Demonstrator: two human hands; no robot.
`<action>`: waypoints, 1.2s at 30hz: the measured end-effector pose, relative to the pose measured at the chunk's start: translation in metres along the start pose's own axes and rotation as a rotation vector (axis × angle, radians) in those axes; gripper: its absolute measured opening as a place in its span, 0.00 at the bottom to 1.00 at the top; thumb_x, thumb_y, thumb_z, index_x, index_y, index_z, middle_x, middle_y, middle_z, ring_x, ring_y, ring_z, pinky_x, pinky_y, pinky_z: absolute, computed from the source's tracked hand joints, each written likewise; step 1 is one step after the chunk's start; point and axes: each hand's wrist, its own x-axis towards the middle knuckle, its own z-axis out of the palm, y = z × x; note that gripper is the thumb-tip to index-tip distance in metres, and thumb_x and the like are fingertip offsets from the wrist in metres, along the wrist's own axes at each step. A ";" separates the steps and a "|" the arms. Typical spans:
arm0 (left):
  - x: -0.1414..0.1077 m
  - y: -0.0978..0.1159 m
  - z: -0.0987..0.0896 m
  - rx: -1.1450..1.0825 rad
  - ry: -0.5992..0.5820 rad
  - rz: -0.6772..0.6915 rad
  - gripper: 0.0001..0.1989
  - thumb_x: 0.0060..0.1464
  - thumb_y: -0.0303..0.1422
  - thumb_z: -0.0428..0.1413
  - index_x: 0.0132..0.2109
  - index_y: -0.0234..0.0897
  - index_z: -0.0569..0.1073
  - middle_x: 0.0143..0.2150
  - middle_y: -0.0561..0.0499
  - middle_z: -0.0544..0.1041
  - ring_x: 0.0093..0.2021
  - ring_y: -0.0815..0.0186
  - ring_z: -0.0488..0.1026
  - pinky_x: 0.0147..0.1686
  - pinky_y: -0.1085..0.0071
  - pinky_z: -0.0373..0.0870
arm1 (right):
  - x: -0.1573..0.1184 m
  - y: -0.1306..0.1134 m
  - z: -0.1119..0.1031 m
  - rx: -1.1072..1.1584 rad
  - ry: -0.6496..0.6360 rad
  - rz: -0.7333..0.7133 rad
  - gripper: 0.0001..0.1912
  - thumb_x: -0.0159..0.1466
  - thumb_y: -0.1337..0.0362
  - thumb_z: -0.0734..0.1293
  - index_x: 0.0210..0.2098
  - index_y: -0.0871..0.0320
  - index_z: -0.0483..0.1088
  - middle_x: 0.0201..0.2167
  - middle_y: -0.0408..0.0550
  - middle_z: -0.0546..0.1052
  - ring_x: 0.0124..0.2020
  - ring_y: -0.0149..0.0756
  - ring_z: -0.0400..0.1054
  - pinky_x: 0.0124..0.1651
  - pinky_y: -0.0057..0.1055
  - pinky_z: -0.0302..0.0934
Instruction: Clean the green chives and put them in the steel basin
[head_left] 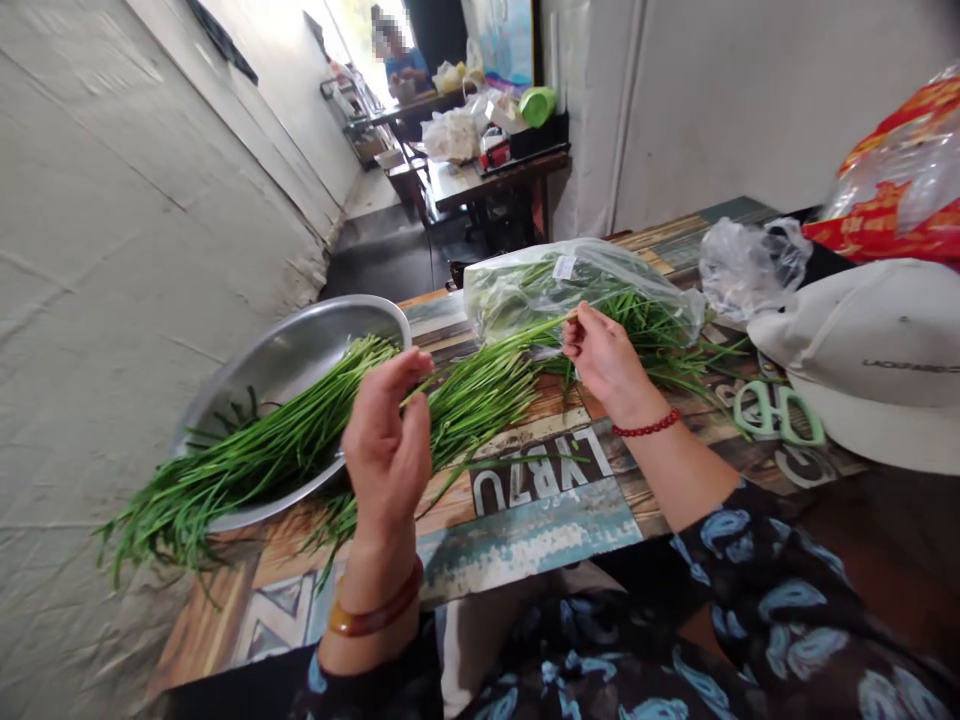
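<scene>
My right hand (600,355) pinches the end of a thin green chive stalk (553,322) above the table. My left hand (388,430) is raised beside the basin with its thumb and fingers apart; green stalks show behind its fingers. Under and between the hands, a loose bunch of chives (487,390) lies on the table. A thick bundle of chives (277,445) rests in the metal basin (281,345), its leafy ends hanging over the rim. Behind my right hand, a clear plastic bag (510,290) has more chives in and in front of it.
Mint-green scissors (778,412) lie to the right, close to a white cap (877,350). Behind them are a crumpled plastic bag (754,265) and a red printed package (900,190). A wall (112,250) runs along the left. Farther back, a person (405,70) is near a cluttered table (480,180).
</scene>
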 end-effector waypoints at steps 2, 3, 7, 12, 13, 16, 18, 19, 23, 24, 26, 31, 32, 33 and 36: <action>0.007 0.016 -0.001 -0.064 0.117 0.006 0.16 0.63 0.32 0.52 0.56 0.42 0.72 0.52 0.48 0.76 0.52 0.64 0.74 0.58 0.61 0.69 | 0.003 -0.005 -0.004 0.097 0.001 0.019 0.21 0.61 0.43 0.67 0.28 0.54 0.63 0.24 0.39 0.67 0.24 0.26 0.61 0.23 0.24 0.55; 0.010 0.019 -0.001 -0.076 0.157 0.006 0.15 0.63 0.33 0.52 0.55 0.42 0.73 0.51 0.49 0.76 0.51 0.65 0.74 0.58 0.62 0.69 | 0.005 -0.006 -0.007 0.146 -0.003 0.031 0.22 0.62 0.43 0.66 0.28 0.54 0.62 0.23 0.39 0.67 0.24 0.26 0.61 0.23 0.24 0.55; 0.012 0.009 0.000 -0.164 0.129 -0.128 0.13 0.62 0.37 0.55 0.52 0.40 0.75 0.47 0.49 0.78 0.47 0.67 0.76 0.54 0.65 0.71 | 0.012 -0.008 -0.014 0.276 -0.014 0.083 0.23 0.63 0.42 0.64 0.26 0.54 0.60 0.21 0.38 0.65 0.22 0.26 0.60 0.23 0.24 0.57; 0.007 -0.016 -0.003 -0.429 -0.029 -0.422 0.14 0.57 0.40 0.59 0.46 0.37 0.77 0.42 0.48 0.79 0.40 0.66 0.77 0.47 0.65 0.75 | 0.011 -0.003 -0.012 0.172 -0.055 0.102 0.23 0.64 0.41 0.63 0.27 0.53 0.60 0.21 0.39 0.65 0.22 0.28 0.60 0.23 0.25 0.58; 0.006 -0.018 -0.003 -0.481 -0.068 -0.471 0.14 0.56 0.40 0.60 0.45 0.37 0.77 0.41 0.47 0.79 0.39 0.66 0.77 0.46 0.65 0.75 | 0.010 -0.001 -0.010 0.135 -0.076 0.108 0.23 0.63 0.41 0.64 0.27 0.53 0.60 0.21 0.38 0.65 0.22 0.28 0.60 0.23 0.25 0.58; 0.004 -0.021 0.005 -0.625 -0.186 -0.607 0.14 0.55 0.40 0.61 0.43 0.35 0.78 0.38 0.47 0.79 0.36 0.66 0.77 0.42 0.65 0.76 | 0.003 0.005 -0.002 0.040 -0.105 0.104 0.22 0.62 0.42 0.66 0.28 0.54 0.64 0.21 0.38 0.64 0.21 0.26 0.58 0.22 0.24 0.55; 0.000 -0.019 0.018 -0.712 -0.275 -0.705 0.14 0.54 0.40 0.61 0.42 0.34 0.77 0.36 0.47 0.79 0.34 0.67 0.77 0.40 0.67 0.76 | -0.003 0.011 0.005 -0.023 -0.107 0.103 0.21 0.61 0.43 0.67 0.28 0.55 0.66 0.21 0.38 0.64 0.21 0.25 0.56 0.21 0.23 0.53; -0.002 -0.018 0.026 -0.749 -0.327 -0.759 0.14 0.55 0.40 0.61 0.42 0.33 0.76 0.36 0.47 0.79 0.33 0.67 0.77 0.38 0.67 0.76 | -0.007 0.014 0.009 -0.050 -0.105 0.107 0.21 0.61 0.43 0.67 0.28 0.55 0.67 0.20 0.38 0.64 0.20 0.25 0.56 0.21 0.23 0.52; -0.010 -0.013 0.054 -0.875 -0.558 -0.920 0.21 0.54 0.46 0.61 0.45 0.32 0.74 0.36 0.44 0.80 0.32 0.64 0.78 0.33 0.67 0.77 | -0.021 0.024 0.021 -0.157 -0.112 0.079 0.22 0.62 0.43 0.66 0.27 0.55 0.68 0.20 0.38 0.64 0.21 0.26 0.57 0.24 0.24 0.54; -0.011 -0.012 0.058 -0.896 -0.603 -0.933 0.23 0.53 0.48 0.61 0.46 0.31 0.74 0.35 0.45 0.79 0.30 0.65 0.77 0.30 0.69 0.76 | -0.023 0.025 0.022 -0.198 -0.125 0.045 0.22 0.62 0.43 0.65 0.27 0.55 0.68 0.20 0.38 0.65 0.22 0.27 0.58 0.25 0.25 0.55; -0.010 -0.014 0.060 -0.898 -0.650 -0.915 0.25 0.53 0.49 0.61 0.47 0.31 0.73 0.31 0.48 0.78 0.23 0.69 0.74 0.22 0.75 0.71 | -0.024 0.026 0.022 -0.302 -0.175 -0.049 0.23 0.64 0.43 0.63 0.28 0.55 0.70 0.21 0.39 0.66 0.23 0.28 0.60 0.29 0.27 0.57; -0.009 -0.027 0.049 -0.708 -0.632 -0.779 0.20 0.56 0.46 0.58 0.41 0.31 0.73 0.19 0.58 0.67 0.13 0.79 0.57 0.13 0.82 0.49 | -0.024 0.019 0.019 -0.611 -0.349 -0.320 0.21 0.69 0.49 0.58 0.31 0.56 0.73 0.28 0.43 0.74 0.32 0.32 0.68 0.39 0.29 0.61; -0.010 -0.031 0.047 -0.664 -0.632 -0.769 0.20 0.56 0.47 0.58 0.41 0.31 0.73 0.19 0.59 0.66 0.13 0.80 0.55 0.13 0.82 0.47 | -0.025 0.018 0.020 -0.663 -0.369 -0.357 0.20 0.70 0.51 0.58 0.31 0.56 0.73 0.29 0.44 0.75 0.33 0.32 0.69 0.40 0.30 0.61; -0.012 -0.036 0.046 -0.624 -0.632 -0.763 0.21 0.56 0.48 0.58 0.41 0.31 0.73 0.19 0.59 0.66 0.13 0.79 0.55 0.14 0.81 0.47 | -0.025 0.018 0.021 -0.703 -0.381 -0.386 0.19 0.70 0.53 0.58 0.32 0.56 0.74 0.30 0.45 0.76 0.35 0.33 0.70 0.41 0.30 0.62; -0.019 -0.050 0.047 -0.556 -0.623 -0.726 0.24 0.56 0.51 0.55 0.43 0.31 0.72 0.19 0.61 0.63 0.14 0.78 0.51 0.15 0.79 0.47 | -0.027 0.022 0.023 -0.779 -0.428 -0.434 0.17 0.70 0.58 0.59 0.32 0.56 0.74 0.30 0.46 0.78 0.34 0.33 0.71 0.41 0.30 0.63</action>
